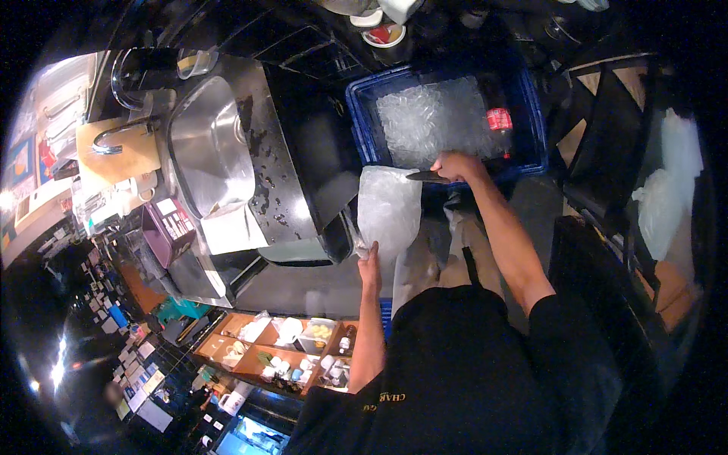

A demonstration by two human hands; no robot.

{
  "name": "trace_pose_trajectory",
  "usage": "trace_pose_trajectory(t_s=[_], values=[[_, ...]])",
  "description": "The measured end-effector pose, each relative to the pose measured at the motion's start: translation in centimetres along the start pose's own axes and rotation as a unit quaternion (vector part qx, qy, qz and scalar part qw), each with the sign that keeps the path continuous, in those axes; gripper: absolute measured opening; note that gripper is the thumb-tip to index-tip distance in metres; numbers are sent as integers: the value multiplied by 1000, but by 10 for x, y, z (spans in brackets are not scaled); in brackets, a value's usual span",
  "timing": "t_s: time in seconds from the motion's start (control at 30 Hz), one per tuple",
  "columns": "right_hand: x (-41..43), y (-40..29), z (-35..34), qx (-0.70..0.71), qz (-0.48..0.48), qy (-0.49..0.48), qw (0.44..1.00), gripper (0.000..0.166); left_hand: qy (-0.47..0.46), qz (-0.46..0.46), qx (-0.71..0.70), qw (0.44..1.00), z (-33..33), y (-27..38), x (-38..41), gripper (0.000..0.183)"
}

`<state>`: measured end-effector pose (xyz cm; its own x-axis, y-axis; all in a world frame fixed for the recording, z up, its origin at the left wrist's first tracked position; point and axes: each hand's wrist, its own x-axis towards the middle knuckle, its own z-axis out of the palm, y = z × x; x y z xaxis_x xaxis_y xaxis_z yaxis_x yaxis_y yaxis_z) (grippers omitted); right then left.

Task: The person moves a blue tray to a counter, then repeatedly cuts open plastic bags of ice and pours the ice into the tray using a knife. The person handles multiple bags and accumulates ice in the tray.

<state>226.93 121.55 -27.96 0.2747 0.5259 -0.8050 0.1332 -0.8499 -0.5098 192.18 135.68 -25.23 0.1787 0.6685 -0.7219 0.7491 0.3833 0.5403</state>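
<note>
My left hand [368, 256] grips the edge of a clear plastic bag [389, 210], which hangs in front of me and looks filled with ice. At the bag's upper edge, my right hand [456, 166] holds a dark, flat-ended handle or blade [426, 176]; which of the two cannot be told. Just beyond is a blue plastic crate [355, 114] with clear ice tubes or cubes [412, 116] and a bottle with a red label [499, 119] inside.
To the left is a steel sink [210, 142] with a faucet [108, 142] and a wet dark counter [273, 170]. A purple box [168, 233] stands beside it. Wooden compartments [273, 347] hold small supplies at lower left. A dark chair or rack [603, 125] is at right.
</note>
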Motion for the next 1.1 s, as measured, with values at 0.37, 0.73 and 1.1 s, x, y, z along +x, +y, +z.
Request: trace_pose_trajectory(t_s=[0.37,0.73,1.1], values=[[25,-9,15,-50,15,13,999,43,-16,-21,-55,998,10,6,-1,39],[57,-10,39,-152,-49,-20,987,37,-29,-12,-52,998,5,-1,-1,37],[73,33,77,67,-1,-277,958,48,-29,-3,-70,997,5,2,13,29]])
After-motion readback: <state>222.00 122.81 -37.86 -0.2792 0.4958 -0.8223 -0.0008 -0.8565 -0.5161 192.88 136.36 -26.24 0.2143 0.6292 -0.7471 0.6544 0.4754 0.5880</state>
